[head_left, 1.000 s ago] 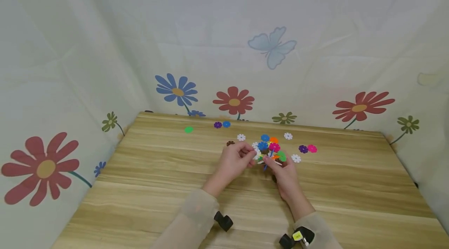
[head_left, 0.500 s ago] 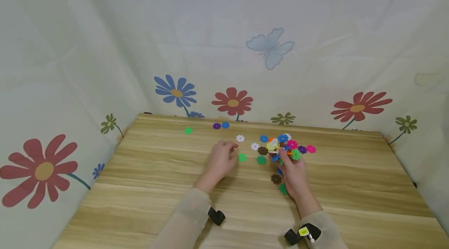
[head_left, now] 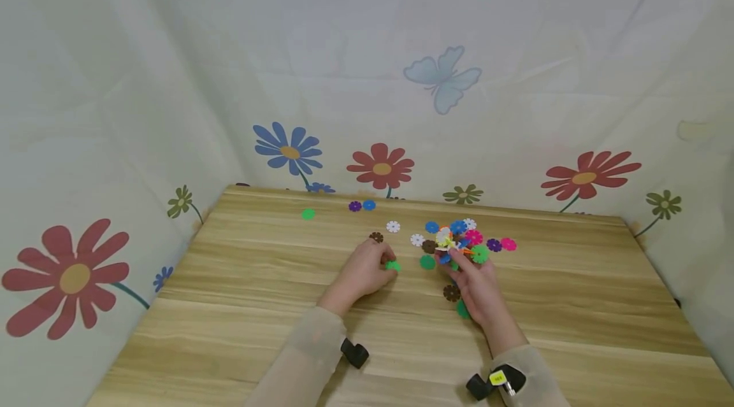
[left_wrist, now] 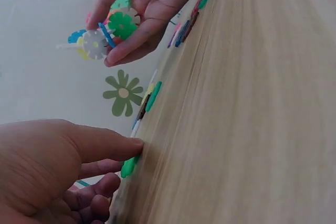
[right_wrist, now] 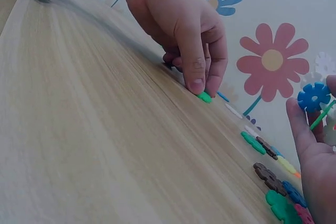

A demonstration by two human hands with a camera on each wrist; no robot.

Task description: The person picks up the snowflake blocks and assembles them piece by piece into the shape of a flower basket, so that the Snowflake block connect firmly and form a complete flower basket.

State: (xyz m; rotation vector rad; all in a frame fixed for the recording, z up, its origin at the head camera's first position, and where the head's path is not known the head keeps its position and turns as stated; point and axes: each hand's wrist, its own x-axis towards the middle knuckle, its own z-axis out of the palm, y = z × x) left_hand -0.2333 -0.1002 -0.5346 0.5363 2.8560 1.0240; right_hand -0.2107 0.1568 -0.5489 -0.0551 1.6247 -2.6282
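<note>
My left hand [head_left: 365, 269] pinches a light green flower-shaped interlocking disc [head_left: 393, 265] by its edge, low over the wooden table. In the right wrist view, thumb and forefinger meet at that green disc [right_wrist: 205, 98], right at the tabletop. To the right, my right hand [head_left: 480, 281] holds a cluster of interlocked discs [head_left: 458, 227], raised above the table. Blue, white, yellow, pink and green pieces stick out of it at various angles. In the left wrist view, a white disc [left_wrist: 95, 44] and a blue one lie between its thumb and fingers. The palm hides part of the cluster.
Loose discs lie around both hands: a brown disc [head_left: 452, 293] and a dark green disc [head_left: 427, 262] near the right hand, a white disc [head_left: 392, 227] farther back. A purple disc [head_left: 355, 206] is near the table's [head_left: 241, 305] back edge, before a flower-printed cloth [head_left: 344, 25].
My left hand left the cluster, moved left and down to the table, and took hold of the light green disc. My right hand carried the cluster slightly right.
</note>
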